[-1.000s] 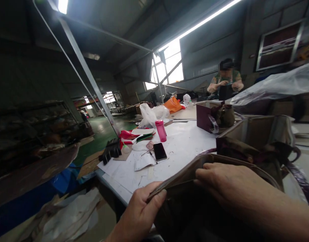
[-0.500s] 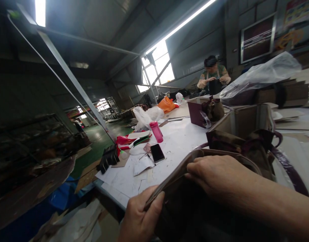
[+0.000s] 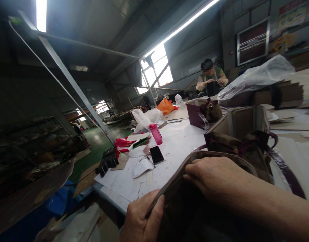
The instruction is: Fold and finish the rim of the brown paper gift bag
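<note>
A dark brown bag (image 3: 173, 201) with an open top lies close in front of me, at the near edge of the table. My left hand (image 3: 143, 215) pinches its rim at the near left corner, thumb on the inner side and fingers outside. Further along, my right hand (image 3: 207, 171) reaches over the opening, its closed fingers gripping the bag's inner edge or lining; the fingertips are partly hidden. The bag's inside is too dark to make out. Just beyond it stands another brown bag (image 3: 241, 126) with purple trim and a purple strap (image 3: 286, 171).
On the white-topped table (image 3: 181, 139) lie a phone (image 3: 157, 154), a pink bottle (image 3: 155, 133), papers (image 3: 143, 167) and an orange bag (image 3: 165, 106). A purple-sided bag (image 3: 194, 116) and clear plastic sheeting (image 3: 257, 79) are farther back. A co-worker (image 3: 211, 79) works at the far end.
The view has shifted slightly. Both hands keep nearly the same hold on the bag's edge, with no clear movement of the bag.
</note>
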Demonstrator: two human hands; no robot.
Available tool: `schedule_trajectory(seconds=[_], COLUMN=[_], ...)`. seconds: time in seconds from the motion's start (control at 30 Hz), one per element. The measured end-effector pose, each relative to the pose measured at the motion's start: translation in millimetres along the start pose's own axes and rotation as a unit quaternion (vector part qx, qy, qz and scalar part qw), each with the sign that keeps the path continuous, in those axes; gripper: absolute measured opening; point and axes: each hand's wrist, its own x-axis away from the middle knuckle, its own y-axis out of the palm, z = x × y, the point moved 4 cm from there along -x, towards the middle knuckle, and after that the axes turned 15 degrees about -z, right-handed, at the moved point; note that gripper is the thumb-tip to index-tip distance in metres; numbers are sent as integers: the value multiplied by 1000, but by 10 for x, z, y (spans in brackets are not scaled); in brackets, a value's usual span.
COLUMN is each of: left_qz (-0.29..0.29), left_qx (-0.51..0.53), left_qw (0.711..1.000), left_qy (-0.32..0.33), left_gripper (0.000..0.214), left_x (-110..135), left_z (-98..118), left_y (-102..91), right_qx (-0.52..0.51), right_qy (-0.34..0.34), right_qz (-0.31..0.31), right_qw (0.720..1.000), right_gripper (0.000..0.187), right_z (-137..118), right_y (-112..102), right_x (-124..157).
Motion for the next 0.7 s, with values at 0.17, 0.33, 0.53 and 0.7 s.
schedule_trajectory(seconds=[0.17, 0.33, 0.53, 0.7], left_qz=[-6, -15, -30, -58], left_qx=[8, 27, 74, 135], left_qw=[1000, 1000, 996, 988], left_qy=[5, 2, -26, -50], left_gripper=[25, 27, 30, 33], left_x=[4, 11, 1, -21], left_z=[4, 13, 42, 70], left_y=[8, 8, -3, -8], right_qx=[3, 2, 3, 3], right_qy=[5, 19, 12, 4], right_qz=[9, 5, 8, 14], right_qw=[1000, 1000, 1000, 1000], right_gripper=[28, 28, 30, 31], right_z=[-11, -15, -30, -39], right_y=[-19, -13, -35, -55], right_x=[-7, 6, 15, 34])
